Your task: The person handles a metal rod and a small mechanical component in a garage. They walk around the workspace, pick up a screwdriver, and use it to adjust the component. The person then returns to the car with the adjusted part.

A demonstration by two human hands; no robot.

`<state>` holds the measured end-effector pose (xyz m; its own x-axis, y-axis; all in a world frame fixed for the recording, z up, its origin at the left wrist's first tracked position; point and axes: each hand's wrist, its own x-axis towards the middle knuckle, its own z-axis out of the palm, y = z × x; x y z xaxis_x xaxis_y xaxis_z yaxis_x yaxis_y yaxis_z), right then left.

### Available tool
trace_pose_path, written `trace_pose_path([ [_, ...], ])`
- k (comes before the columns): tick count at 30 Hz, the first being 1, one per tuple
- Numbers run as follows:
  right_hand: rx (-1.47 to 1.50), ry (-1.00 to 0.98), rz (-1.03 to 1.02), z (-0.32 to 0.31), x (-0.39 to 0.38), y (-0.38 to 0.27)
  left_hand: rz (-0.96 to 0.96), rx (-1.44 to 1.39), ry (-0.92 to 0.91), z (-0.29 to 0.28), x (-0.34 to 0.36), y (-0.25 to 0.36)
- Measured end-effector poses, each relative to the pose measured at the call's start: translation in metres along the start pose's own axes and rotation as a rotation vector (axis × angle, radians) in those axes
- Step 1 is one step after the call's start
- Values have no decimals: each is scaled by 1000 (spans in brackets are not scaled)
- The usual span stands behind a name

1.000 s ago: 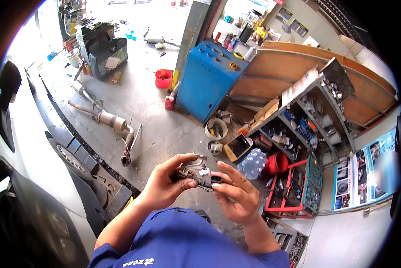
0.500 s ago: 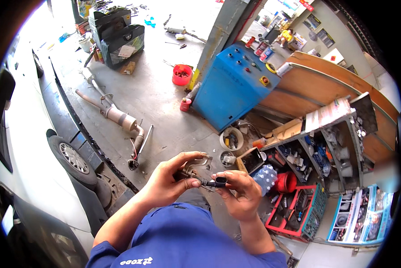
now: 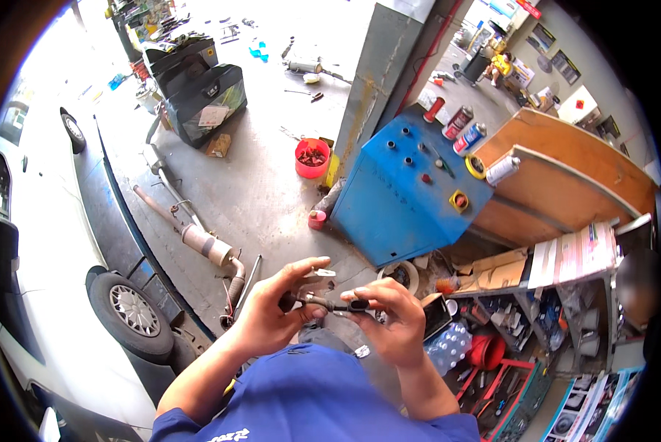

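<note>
While the slim part (image 3: pixel 320 300) is held up approx. level in front of the blue shirt (image 3: pixel 293 390), its left end is pinched betw. thumb and fingers of the L hand (image 3: pixel 271 306), and its black plug end (image 3: pixel 358 304) is pinched by thumb and fingertips of the R hand (image 3: pixel 393 320). A pale piece (image 3: pixel 324 272) is seen at the L index fingertip; whether it's joined to the part can't be told. The plug end could be strained or cracked if the hands are twisted against each other; the part could be dropped to the grey floor (image 3: pixel 271 228) if both pinches are loosened, as it's carried by fingers only. White lettering is borne by the shirt, cut off at the lower edge. Farther out, printed labels are seen on the spray cans (image 3: pixel 469 138) atop the blue cabinet (image 3: pixel 389 214), w/ faint marks on its side, plus pics and small print on the poster (image 3: pixel 595 405), mostly too tiny to be read.
</note>
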<state>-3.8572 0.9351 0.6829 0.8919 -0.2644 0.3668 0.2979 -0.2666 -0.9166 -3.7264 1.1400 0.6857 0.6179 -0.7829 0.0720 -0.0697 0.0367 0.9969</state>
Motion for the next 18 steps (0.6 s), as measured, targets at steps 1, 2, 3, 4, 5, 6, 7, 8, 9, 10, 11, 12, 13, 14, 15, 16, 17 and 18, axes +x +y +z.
trace_pose_path([
  [1, -40, -19, -15, -6, 24, 7, -27, -54, 41, -4, 18, 2],
  [2, -80, -40, -31, -10, 46, 14, -46, -52, 84, -10, 35, 5],
  [3, -79, -41, -45, -11, 66, 27, -20, -19, 112, -17, 51, 3],
  [4, -65, -51, -50, -9, 85, 37, 5, 14, 141, -26, 66, 2],
  [5, -50, -62, -55, -6, 103, 46, 10, 26, 156, -37, 81, 1],
  [6, -36, -75, -55, -4, 122, 56, 11, 33, 172, -48, 95, -2],
  [7, -24, -99, -60, -1, 140, 65, 13, 41, 187, -60, 108, -6],
  [8, -15, -122, -50, 2, 159, 74, 11, 52, 201, -72, 121, -10],
  [9, -6, -141, -42, 6, 178, 85, 12, 66, 211, -87, 134, -16],
  [10, 2, -159, -35, 12, 197, 95, 13, 80, 220, -102, 148, -21],
  [11, 16, -173, -51, 18, 217, 105, 18, 79, 238, -118, 162, -24],
  [12, 19, -188, -65, 23, 237, 116, 26, 68, 252, -133, 179, -29],
  [13, 23, -201, -79, 28, 258, 126, 34, 58, 265, -149, 195, -34],
  [14, 9, -212, -87, 35, 280, 138, 41, 42, 293, -164, 212, -42],
  [15, -10, -217, -100, 41, 304, 150, 57, 27, 316, -180, 232, -52],
  [16, -29, -222, -114, 49, 329, 161, 72, 13, 338, -199, 251, -59],
  [17, -24, -190, -105, 58, 355, 168, 74, -14, 314, -221, 270, -64],
  [18, -14, -163, -91, 70, 383, 173, 72, -40, 303, -243, 289, -68],
])
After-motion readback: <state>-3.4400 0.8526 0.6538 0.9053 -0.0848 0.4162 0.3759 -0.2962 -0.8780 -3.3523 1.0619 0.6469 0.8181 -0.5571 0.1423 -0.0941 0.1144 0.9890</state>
